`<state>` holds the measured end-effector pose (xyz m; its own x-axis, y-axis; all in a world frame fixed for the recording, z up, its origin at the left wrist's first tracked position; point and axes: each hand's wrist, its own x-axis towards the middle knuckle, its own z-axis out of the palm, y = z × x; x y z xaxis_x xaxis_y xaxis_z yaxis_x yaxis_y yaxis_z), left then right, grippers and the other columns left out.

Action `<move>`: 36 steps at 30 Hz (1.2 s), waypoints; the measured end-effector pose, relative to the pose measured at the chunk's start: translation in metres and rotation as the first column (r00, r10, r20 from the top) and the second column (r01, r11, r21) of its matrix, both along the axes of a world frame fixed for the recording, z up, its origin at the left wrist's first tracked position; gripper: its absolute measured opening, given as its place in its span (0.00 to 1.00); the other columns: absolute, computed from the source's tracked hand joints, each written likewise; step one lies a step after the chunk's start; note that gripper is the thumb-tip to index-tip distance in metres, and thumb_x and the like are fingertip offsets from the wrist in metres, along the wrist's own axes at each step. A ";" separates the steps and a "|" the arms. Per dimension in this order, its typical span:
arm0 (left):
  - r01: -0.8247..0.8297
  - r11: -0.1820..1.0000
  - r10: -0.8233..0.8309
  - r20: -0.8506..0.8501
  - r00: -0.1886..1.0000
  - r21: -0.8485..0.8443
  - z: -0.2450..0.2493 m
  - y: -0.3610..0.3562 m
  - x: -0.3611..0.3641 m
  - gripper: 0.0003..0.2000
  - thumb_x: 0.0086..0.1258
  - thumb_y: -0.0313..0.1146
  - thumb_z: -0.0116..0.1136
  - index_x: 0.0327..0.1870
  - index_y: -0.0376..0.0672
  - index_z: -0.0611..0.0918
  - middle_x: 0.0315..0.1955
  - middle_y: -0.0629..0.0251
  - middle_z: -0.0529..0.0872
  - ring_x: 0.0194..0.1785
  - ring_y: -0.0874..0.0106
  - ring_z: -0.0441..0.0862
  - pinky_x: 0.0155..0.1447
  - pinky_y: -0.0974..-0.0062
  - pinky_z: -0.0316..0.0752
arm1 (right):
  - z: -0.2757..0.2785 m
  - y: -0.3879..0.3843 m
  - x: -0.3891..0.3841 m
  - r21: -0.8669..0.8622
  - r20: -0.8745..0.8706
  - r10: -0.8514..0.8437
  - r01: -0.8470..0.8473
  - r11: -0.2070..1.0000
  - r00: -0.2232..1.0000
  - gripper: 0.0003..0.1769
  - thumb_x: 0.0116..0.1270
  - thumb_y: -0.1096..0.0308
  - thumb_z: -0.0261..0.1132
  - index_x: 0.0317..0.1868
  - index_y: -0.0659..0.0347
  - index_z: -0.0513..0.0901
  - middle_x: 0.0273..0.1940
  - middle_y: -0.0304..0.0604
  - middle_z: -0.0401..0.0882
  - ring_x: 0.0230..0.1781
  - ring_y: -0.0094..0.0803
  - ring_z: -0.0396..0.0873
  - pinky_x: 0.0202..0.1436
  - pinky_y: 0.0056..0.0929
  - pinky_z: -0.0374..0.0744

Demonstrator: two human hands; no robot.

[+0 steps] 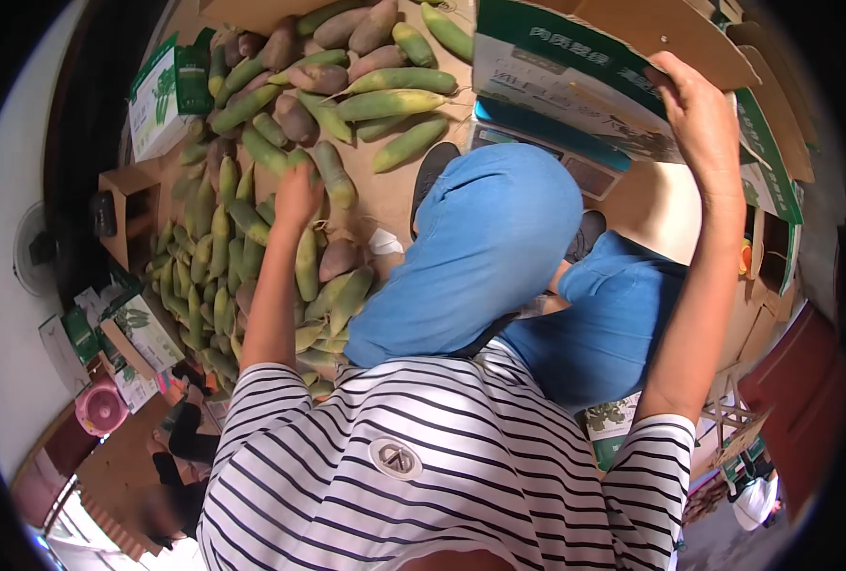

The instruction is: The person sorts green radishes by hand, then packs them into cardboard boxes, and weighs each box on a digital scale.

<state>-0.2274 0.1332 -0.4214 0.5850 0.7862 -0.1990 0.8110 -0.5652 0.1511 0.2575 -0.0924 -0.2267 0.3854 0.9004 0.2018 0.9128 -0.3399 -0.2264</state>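
Observation:
My left hand (299,193) is closed on the end of a green radish (265,150) in the heap; its fingertips are partly hidden. Just right of that hand lies another green radish (335,175), and below it a reddish-brown one (339,259). My right hand (701,119) grips the upper edge of a green and white printed cardboard box (575,81), thumb and fingers over the rim. The box stands tilted beyond my knees, against a blue-edged flat device (589,176) that looks like a scale.
Green radishes (218,238) are piled along my left side. A green and white carton (161,100) stands behind them. More open cartons (770,181) are at the right. A pink fan (101,407) and another person's dark sleeve (189,438) show at the lower left.

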 end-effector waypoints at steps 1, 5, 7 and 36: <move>-0.092 0.994 0.083 -0.130 0.988 -0.062 -0.013 -0.011 -0.029 0.19 0.62 0.34 0.63 0.54 0.40 0.76 0.48 0.45 0.80 0.51 0.46 0.78 0.53 0.52 0.74 | 0.004 0.000 -0.004 -0.006 -0.027 -0.025 0.025 1.000 0.999 0.10 0.68 0.68 0.60 0.48 0.52 0.79 0.43 0.45 0.84 0.46 0.48 0.81 0.46 0.42 0.77; -0.351 0.923 0.286 -0.330 0.900 -0.158 -0.078 -0.039 -0.121 0.18 0.63 0.36 0.58 0.55 0.43 0.77 0.55 0.50 0.78 0.57 0.48 0.76 0.58 0.52 0.74 | 0.009 0.001 -0.008 -0.037 0.009 -0.046 0.046 0.998 0.999 0.11 0.68 0.67 0.61 0.50 0.51 0.80 0.44 0.44 0.85 0.46 0.47 0.82 0.47 0.39 0.78; -0.414 0.893 0.359 -0.276 0.892 -0.178 -0.088 -0.053 -0.137 0.19 0.63 0.35 0.58 0.57 0.43 0.76 0.58 0.52 0.78 0.60 0.50 0.76 0.59 0.53 0.73 | 0.009 0.003 -0.009 -0.053 0.017 -0.071 0.072 0.996 0.997 0.12 0.68 0.66 0.61 0.51 0.50 0.81 0.44 0.44 0.85 0.45 0.46 0.82 0.47 0.38 0.78; -0.301 0.947 0.276 0.194 0.941 0.111 0.006 -0.052 -0.062 0.10 0.72 0.35 0.56 0.35 0.36 0.81 0.33 0.49 0.82 0.38 0.52 0.79 0.44 0.61 0.75 | 0.001 0.002 -0.006 -0.035 0.061 -0.031 0.033 0.999 0.998 0.08 0.67 0.67 0.59 0.46 0.53 0.79 0.42 0.44 0.84 0.44 0.45 0.81 0.45 0.43 0.79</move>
